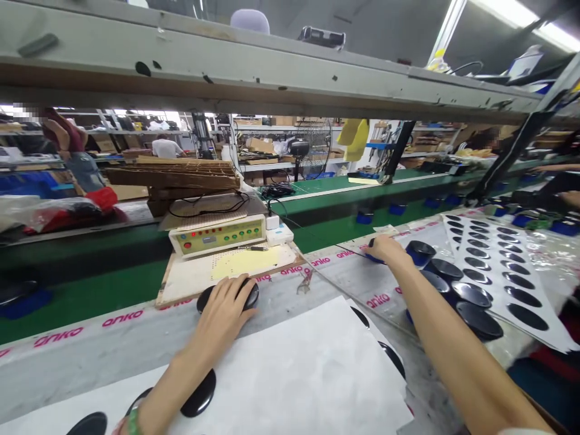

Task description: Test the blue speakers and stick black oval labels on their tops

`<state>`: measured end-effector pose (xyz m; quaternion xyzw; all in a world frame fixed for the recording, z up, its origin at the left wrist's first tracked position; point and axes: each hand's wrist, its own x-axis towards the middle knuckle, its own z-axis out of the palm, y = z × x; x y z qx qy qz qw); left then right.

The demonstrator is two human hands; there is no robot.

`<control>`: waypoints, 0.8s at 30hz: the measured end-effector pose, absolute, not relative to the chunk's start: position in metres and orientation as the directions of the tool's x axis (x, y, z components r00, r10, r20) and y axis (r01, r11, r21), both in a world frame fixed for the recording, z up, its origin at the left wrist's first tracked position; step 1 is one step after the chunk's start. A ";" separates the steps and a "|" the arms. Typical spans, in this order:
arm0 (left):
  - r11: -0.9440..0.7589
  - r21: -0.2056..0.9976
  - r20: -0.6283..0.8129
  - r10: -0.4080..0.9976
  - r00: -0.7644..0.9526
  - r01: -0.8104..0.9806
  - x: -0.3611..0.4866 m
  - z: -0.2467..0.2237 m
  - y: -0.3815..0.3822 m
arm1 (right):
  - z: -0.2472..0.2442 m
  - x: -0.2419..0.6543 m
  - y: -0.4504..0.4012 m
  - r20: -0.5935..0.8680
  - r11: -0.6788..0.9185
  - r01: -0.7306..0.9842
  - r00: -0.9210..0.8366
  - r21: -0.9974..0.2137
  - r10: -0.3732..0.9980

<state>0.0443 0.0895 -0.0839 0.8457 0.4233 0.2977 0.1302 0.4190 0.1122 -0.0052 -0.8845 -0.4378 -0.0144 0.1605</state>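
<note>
My left hand point(226, 305) lies palm down across a glossy black oval piece point(251, 293), its fingers stretched over the top. Black shows on both sides of the hand; whether this is one piece or two is hidden. At the belt's edge, my right hand point(390, 251) has its fingers closed round a small black-and-blue piece point(374, 257), mostly covered by the hand. Beside that wrist stand several black-topped oval pieces point(472, 294) with blue sides. Under my left forearm lies a white sheet point(312, 368) with black ovals point(199, 393) showing near it.
A control box point(217, 237) with lit buttons sits on a board behind my left hand. Green conveyor belt point(312, 232) runs behind the worktable, carrying blue-and-black pieces point(365, 216). White sheets of black ovals point(512, 266) lie at right. A shelf point(281, 72) spans overhead. Another person's arm point(555, 168) reaches in at far right.
</note>
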 end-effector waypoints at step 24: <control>0.205 0.794 -0.027 0.952 0.304 -0.572 0.048 0.029 0.015 | 0.045 0.246 -0.009 0.526 0.676 0.518 -0.427 -0.525 0.736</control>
